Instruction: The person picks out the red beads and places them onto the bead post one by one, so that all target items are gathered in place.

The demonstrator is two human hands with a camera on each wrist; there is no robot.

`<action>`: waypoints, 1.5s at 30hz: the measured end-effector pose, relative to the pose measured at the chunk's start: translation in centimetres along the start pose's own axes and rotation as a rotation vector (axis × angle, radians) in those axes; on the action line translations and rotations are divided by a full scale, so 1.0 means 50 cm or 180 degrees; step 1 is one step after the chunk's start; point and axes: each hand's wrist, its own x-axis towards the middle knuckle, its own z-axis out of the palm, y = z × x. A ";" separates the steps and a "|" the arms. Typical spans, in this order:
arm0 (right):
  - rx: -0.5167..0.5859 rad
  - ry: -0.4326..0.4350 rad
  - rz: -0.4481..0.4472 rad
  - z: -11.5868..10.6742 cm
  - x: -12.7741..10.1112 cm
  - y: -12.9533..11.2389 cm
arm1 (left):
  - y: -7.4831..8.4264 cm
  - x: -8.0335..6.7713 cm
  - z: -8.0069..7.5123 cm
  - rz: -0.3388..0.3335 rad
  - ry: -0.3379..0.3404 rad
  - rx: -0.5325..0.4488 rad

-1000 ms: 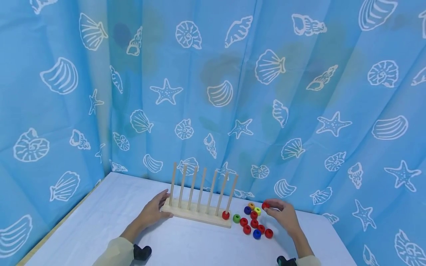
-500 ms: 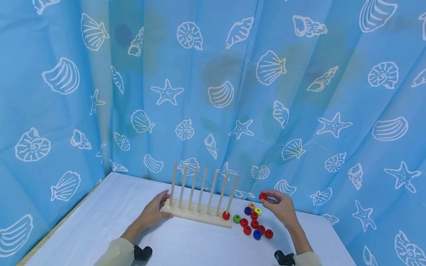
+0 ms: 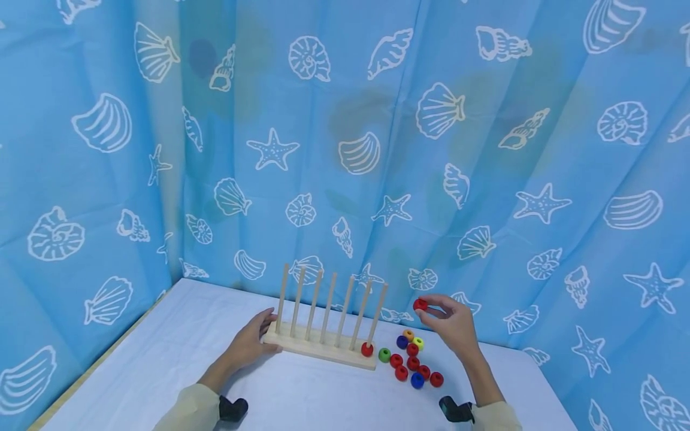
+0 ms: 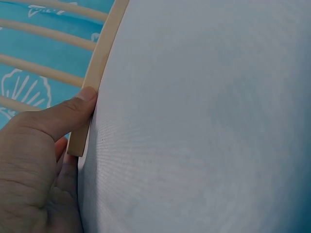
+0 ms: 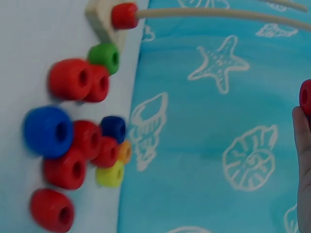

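Pinching red bead [image 3: 420, 305] at tips of right fingers [image 3: 439, 300], parted bead-wide, above table [image 3: 323, 395]; gripping end of peg rack [image 3: 323, 351] with left fingers [image 3: 264, 316].

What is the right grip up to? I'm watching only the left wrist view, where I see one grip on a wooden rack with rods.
Observer: The right grip is pinching a red bead in the air, as the head view shows.

Visitor: Oh, nice. Is there a bead on any of the rods?

Observer: Yes, just one: another red bead sits at the foot of the rightmost rod of the wooden rack.

Visitor: And are more lying around somewhere?

Observer: Yes, a scatter of loose beads in red, blue, green, yellow and orange lies beside the rack's right end.
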 end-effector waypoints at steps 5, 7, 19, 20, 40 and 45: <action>0.0153 0.0044 -0.0129 0.012 0.019 -0.035 | 0.001 0.002 -0.002 0.0021 0.0005 -0.0069; 0.0201 0.0073 -0.0210 0.019 0.026 -0.049 | 0.001 0.003 -0.002 -0.0020 -0.0007 -0.0097; 0.0324 0.0205 -0.0536 0.054 0.045 -0.114 | -0.013 0.008 0.004 -0.0198 -0.0050 -0.0161; 0.0327 0.0188 -0.0521 0.056 0.045 -0.118 | -0.012 0.008 0.004 -0.0198 -0.0050 -0.0153; 0.0680 0.0258 -0.0574 0.106 0.043 -0.129 | -0.010 0.006 0.003 -0.0217 -0.0035 -0.0050; 0.0655 0.0266 -0.0622 0.108 0.043 -0.126 | -0.006 0.007 0.005 -0.0228 -0.0030 -0.0051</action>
